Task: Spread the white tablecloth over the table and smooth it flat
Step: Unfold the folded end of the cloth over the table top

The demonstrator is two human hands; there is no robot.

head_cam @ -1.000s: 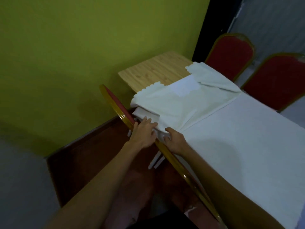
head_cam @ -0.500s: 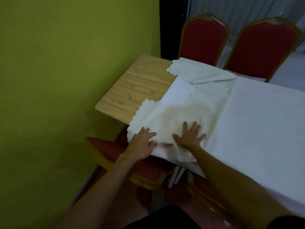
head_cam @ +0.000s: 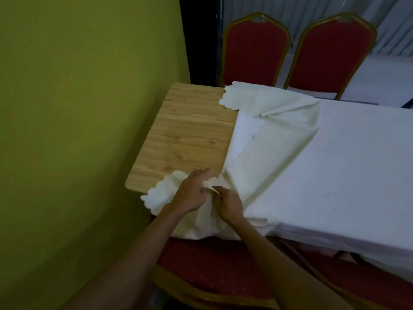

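Here, at lower centre of the frame, left hand (head_cam: 194, 191) flat on the scalloped corner of the white tablecloth (head_cam: 277, 153), fingers together and stretched toward the bare wood of the table (head_cam: 185, 135). Just beside it, right hand (head_cam: 230, 203) pinched shut on a gathered fold of the same cloth. Cloth bunched across the middle, left end of the tabletop uncovered. Two red chairs (head_cam: 254, 48) at upper right; another red seat (head_cam: 212, 265) below the hands. Green wall (head_cam: 78, 108) at left.
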